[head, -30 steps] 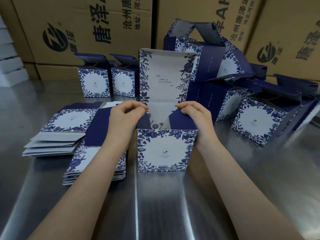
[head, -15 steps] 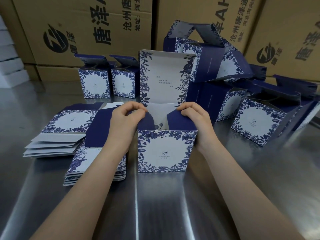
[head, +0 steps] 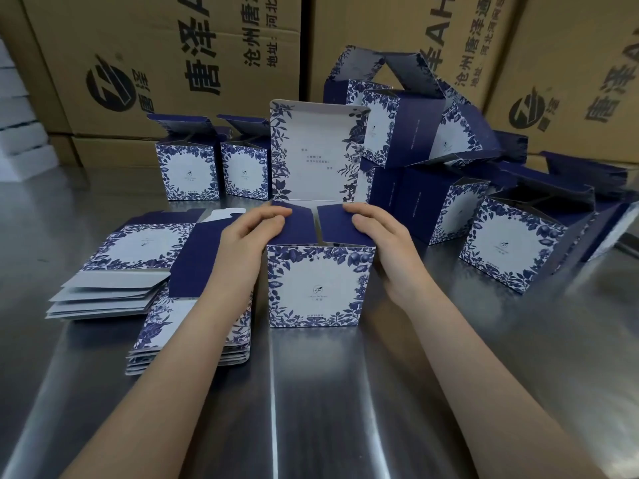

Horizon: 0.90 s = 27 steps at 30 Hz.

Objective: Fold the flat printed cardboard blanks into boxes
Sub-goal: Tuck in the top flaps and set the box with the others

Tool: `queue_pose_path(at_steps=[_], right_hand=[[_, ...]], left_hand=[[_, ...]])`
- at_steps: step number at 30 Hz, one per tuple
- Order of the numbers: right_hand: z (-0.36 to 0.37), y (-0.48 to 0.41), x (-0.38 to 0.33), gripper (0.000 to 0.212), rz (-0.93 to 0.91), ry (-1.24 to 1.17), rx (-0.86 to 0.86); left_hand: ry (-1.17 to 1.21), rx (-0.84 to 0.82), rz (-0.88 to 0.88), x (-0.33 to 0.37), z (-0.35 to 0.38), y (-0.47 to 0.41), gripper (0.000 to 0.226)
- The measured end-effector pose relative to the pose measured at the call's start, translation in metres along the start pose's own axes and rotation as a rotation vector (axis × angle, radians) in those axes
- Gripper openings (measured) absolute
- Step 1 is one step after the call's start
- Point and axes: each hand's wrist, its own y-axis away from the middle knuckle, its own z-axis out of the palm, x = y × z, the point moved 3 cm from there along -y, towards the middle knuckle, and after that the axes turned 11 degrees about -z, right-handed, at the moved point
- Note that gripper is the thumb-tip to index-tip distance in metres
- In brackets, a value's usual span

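Note:
A blue-and-white floral box [head: 320, 285] stands upright on the steel table [head: 345, 402] in front of me. Its lid [head: 314, 157] points straight up, showing the white inside with small print. The two dark blue side flaps [head: 328, 223] lie folded inward over the opening, nearly meeting in the middle. My left hand [head: 252, 233] presses its fingers on the left flap at the box's top left corner. At the top right corner, my right hand [head: 383, 236] presses the right flap. Two stacks of flat blanks [head: 138, 250] [head: 162, 326] lie to the left.
Two folded boxes [head: 188, 174] [head: 245, 174] with raised lids stand behind the blanks. A loose pile of folded boxes [head: 511, 247] fills the right and back right. Large brown shipping cartons [head: 173, 63] form a wall behind the table.
Both side flaps, raised and pinched at their tips a second ago, have been pushed down flat over the opening. My fingers now lie on top of them.

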Motion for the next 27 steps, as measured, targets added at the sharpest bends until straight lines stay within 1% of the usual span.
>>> queue_pose_path(at_steps=[1,5,11,15,16,18,21,23,27], right_hand=[[0.0,0.0004,0.0004,0.022,0.005,0.005,0.0],[0.0022,0.0022,0.0011,0.019,0.038,0.007,-0.027],[0.0023,-0.0007,-0.0004,0.02,0.036,0.065,-0.012],[0.0005,0.0014,0.0025,0.013,0.047,0.033,-0.057],[0.0,0.002,0.0033,0.013,0.054,0.02,-0.073],[-0.0005,0.0023,0.0043,0.017,0.064,-0.012,-0.091],[0.0001,0.0007,0.0049,0.02,0.073,-0.048,-0.084],[0.001,-0.0002,0.0053,0.023,0.083,-0.049,-0.07],[-0.0005,0.0008,0.0073,0.03,0.079,-0.057,-0.093]], left_hand=[[-0.003,0.008,-0.003,-0.0005,-0.0004,0.0002,0.018],[-0.02,-0.054,-0.002,-0.0005,0.0017,0.002,0.016],[-0.103,0.004,0.0,0.0003,0.0023,0.0005,0.014],[-0.052,-0.06,0.005,-0.0015,0.0023,0.001,0.009],[-0.043,-0.085,-0.001,-0.0026,0.0017,0.0013,0.014],[-0.043,-0.11,-0.009,-0.0041,0.0007,0.0014,0.02],[-0.05,-0.07,-0.019,-0.0049,0.0006,-0.0011,0.014],[-0.058,-0.055,-0.021,-0.0046,0.001,-0.0013,0.014],[-0.033,-0.102,-0.026,-0.0073,0.001,-0.0012,0.021]])
